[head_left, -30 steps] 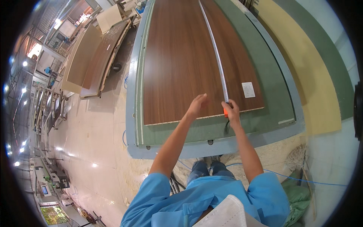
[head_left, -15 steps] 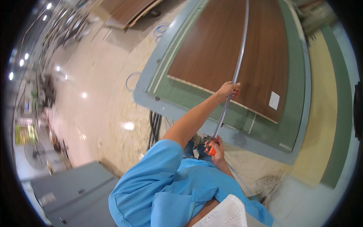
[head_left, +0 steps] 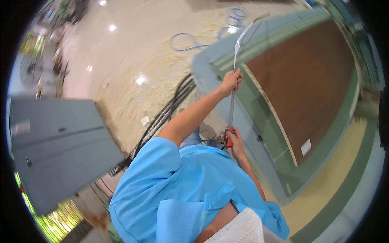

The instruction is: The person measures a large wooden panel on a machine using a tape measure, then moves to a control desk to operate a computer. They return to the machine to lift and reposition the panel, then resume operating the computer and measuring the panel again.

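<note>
My left hand [head_left: 231, 82] is closed around the extended metal blade [head_left: 231, 108] of a tape measure, partway along it. Lower down and near my body, my right hand [head_left: 238, 142] grips the orange and black tape measure case [head_left: 229, 139]. Beyond my left hand the blade runs up and bends over to the right at its far end, above the grey table edge. A brown wood-grain board [head_left: 308, 85] with a white label [head_left: 306, 147] lies on the green-topped table [head_left: 279, 150] to my right.
Thick black cables [head_left: 172, 103] run across the dusty floor left of my body. Blue hose loops [head_left: 184, 42] lie on the floor ahead. A grey cabinet [head_left: 60, 141] stands at the left. Yellow and green floor bands [head_left: 324, 186] pass right of the table.
My view has turned left, so the board and table now sit farther right. The blade, earlier stretched over the board, now points up beside it with its far end bent.
</note>
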### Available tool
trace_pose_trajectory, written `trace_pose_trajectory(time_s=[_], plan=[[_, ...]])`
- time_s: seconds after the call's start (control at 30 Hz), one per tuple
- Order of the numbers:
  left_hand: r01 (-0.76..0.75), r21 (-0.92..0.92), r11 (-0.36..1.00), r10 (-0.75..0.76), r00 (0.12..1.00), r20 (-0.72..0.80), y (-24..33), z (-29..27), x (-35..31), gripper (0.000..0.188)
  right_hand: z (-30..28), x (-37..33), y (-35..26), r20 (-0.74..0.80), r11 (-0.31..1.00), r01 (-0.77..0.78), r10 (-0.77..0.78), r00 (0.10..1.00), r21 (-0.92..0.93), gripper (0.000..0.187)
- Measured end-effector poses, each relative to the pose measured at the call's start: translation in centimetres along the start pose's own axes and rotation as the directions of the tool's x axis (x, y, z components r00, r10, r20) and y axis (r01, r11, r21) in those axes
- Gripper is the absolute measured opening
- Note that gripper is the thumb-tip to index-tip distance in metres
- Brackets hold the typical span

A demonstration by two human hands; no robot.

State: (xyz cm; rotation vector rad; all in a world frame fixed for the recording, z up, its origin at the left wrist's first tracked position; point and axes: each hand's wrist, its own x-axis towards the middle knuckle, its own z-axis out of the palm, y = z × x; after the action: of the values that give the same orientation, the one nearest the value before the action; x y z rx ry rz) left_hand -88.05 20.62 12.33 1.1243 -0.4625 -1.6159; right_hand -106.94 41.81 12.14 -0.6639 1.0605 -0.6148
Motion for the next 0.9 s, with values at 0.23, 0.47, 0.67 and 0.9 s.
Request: trace_pose_trajectory(time_s=[0.23,0.47,0.67,0.9], plan=[[-0.297,-0.121,0.947,0.153,0.749,-0.644,5.3,-22.6,-9.1,0.026,13.0,9.3,-3.6,0.312,0.866,-0.258,0.409,0.857,-0.428,0.057],[-0.517,-0.160,0.841,-0.015,0.274,-0.962,4.8,-38.0,-18.7,0.016,27.7,18.6,-0.9,0.470,0.640,-0.059,0.621,0.627,-0.766,0.069],[-0.706,-0.166,0.688,-0.133,0.102,-0.986,5.9,-48.2,-25.7,0.014,39.1,24.1,1.5,0.512,0.505,0.137,0.751,0.417,-0.852,0.068],[-0.569,-0.368,0.736,-0.043,0.502,-0.864,12.5,-58.1,-20.7,0.044,55.9,35.7,4.1,0.557,0.530,0.185,0.732,0.393,-0.827,0.072]])
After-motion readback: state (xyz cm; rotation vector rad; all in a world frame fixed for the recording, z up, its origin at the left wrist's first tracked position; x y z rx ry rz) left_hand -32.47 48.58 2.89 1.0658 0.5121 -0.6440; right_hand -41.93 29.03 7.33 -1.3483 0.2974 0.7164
